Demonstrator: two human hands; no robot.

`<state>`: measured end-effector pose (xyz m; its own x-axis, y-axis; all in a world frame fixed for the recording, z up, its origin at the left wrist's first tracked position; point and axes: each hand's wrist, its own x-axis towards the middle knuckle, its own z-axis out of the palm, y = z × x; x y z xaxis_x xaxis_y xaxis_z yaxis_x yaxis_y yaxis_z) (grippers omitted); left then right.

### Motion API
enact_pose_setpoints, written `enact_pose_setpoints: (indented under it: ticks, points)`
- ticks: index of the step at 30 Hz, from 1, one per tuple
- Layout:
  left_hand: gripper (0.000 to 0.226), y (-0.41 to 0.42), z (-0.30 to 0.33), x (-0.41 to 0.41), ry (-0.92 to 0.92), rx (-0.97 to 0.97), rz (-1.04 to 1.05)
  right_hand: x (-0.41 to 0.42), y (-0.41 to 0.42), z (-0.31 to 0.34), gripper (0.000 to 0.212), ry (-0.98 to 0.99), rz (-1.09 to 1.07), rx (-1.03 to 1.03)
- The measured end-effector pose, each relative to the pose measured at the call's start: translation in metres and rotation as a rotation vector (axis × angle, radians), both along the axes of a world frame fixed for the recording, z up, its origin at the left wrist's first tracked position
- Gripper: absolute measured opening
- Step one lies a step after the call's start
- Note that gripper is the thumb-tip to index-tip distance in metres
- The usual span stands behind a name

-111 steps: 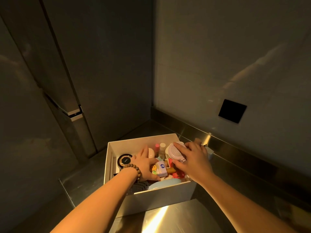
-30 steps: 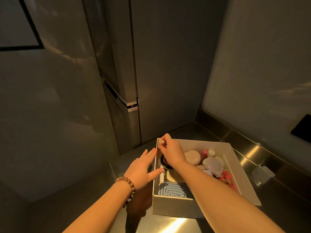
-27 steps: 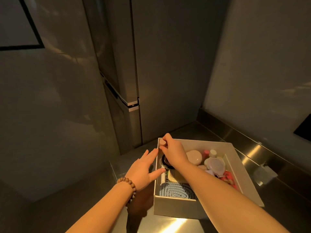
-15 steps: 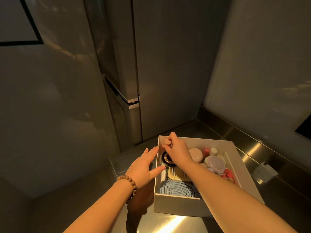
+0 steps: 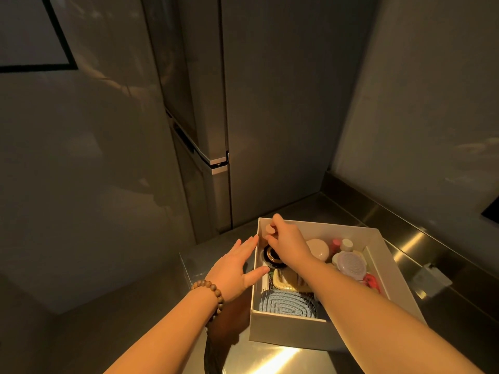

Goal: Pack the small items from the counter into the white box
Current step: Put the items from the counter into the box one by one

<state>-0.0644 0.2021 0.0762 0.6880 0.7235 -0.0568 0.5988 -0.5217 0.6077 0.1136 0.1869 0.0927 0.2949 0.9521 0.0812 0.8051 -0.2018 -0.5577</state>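
Observation:
The white box [image 5: 289,329] stands on the steel counter, filled with small items. Inside lie a blue oval brush [image 5: 287,303], a cream comb [image 5: 290,280], a black and gold round case [image 5: 271,259], a cream round compact [image 5: 318,248], a pale lilac round brush [image 5: 351,265], small pink and white bottles [image 5: 341,244] and something red [image 5: 371,282]. My right hand [image 5: 287,238] reaches into the far left corner, pinching a small round beige piece [image 5: 269,228]. My left hand [image 5: 235,265], with a bead bracelet, rests flat and open against the box's left wall.
The steel counter [image 5: 270,360] runs into a corner with a raised back edge [image 5: 391,225]. A small pale object [image 5: 432,279] lies on the counter right of the box. A tall grey fridge [image 5: 205,130] stands behind, with a dark wall plate [image 5: 492,211] at far right.
Since 3.7 s ago the view swung left and both hands moved to the box's left side. Over the last second my right hand lifted the small beige piece slightly; the left hand stayed.

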Motion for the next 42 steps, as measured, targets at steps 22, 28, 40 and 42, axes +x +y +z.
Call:
enact_pose_setpoints:
  ticks: [22,28,40,42]
  points:
    - [0.075,-0.003,0.000,0.001,-0.014,-0.050,0.020,0.010,-0.009,-0.003,0.017,0.034,0.095,-0.088]
    - [0.073,-0.003,-0.001,0.002,-0.009,-0.051,0.032,-0.002,0.004,-0.010,0.019,-0.013,0.014,-0.051]
    - [0.076,-0.001,0.000,0.003,0.023,-0.027,0.026,-0.010,0.009,-0.028,0.016,0.134,-0.168,-0.044]
    - [0.077,0.000,0.004,0.002,0.053,-0.006,0.021,-0.009,0.004,-0.023,0.023,0.227,-0.164,-0.073]
